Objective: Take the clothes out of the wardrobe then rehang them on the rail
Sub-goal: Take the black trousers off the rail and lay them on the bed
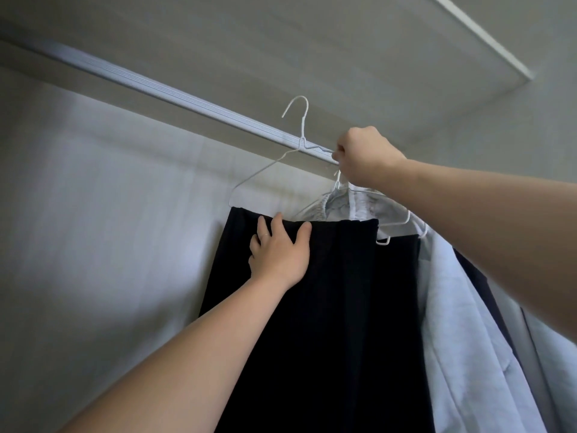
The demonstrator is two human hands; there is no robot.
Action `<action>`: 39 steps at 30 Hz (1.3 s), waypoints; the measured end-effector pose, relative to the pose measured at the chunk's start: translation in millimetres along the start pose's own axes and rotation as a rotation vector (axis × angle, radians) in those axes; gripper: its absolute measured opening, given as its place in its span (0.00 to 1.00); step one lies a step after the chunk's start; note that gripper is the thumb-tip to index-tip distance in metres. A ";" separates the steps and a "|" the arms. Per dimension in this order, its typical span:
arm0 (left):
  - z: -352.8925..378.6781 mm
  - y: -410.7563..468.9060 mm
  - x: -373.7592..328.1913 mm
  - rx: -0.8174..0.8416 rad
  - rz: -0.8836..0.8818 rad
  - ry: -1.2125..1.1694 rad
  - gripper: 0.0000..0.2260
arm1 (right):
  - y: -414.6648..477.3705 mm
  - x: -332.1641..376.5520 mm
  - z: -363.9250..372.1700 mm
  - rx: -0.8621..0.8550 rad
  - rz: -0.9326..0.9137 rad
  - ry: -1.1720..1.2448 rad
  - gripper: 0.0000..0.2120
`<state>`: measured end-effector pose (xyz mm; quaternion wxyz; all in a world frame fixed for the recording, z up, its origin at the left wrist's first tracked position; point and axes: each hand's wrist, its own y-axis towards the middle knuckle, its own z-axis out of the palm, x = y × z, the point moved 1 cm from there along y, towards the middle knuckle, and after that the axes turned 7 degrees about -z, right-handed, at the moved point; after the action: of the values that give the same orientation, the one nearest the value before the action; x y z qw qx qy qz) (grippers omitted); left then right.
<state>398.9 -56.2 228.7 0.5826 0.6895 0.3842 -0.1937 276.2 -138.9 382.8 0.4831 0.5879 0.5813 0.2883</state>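
A black garment (pixel 327 307) hangs folded over a white wire hanger (pixel 265 170). The hanger's hook (pixel 299 110) points up in front of the silver rail (pixel 175 93) and is not over it. My right hand (pixel 362 157) is shut on the hanger's right shoulder wire, close under the rail. My left hand (pixel 278 248) grips the top fold of the black garment, with its fingers over the edge. Behind it, a pale blue garment (pixel 468 323) hangs on other white hangers (pixel 402 220) at the right.
The wardrobe's grey top panel (pixel 343 51) lies just above the rail. A pale back wall (pixel 93 198) fills the left, where the rail carries nothing. A dark garment edge (pixel 487 285) shows behind the blue one at the right.
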 end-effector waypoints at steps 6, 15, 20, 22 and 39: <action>-1.3 -19.1 -2.7 -0.152 0.216 0.059 0.31 | -45.4 -16.1 -18.8 -0.016 0.032 0.128 0.13; -8.5 -79.6 -27.9 -0.292 0.487 0.126 0.33 | -178.7 -39.1 -87.5 0.034 0.056 0.211 0.12; -1.0 -125.1 -71.9 -0.253 0.602 0.114 0.26 | -251.9 -64.4 -147.4 0.074 0.086 0.189 0.12; 5.3 -147.6 -93.9 -0.264 0.672 0.113 0.24 | -285.2 -76.2 -176.3 0.117 0.120 0.159 0.12; 176.0 -514.3 -279.6 0.193 0.973 -0.143 0.31 | -614.4 -185.0 -456.2 0.541 0.522 -0.656 0.14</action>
<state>-134.0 -295.5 48.7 0.5639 0.8245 -0.0427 0.0191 -412.7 -298.1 36.5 0.3825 0.8777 0.2861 0.0380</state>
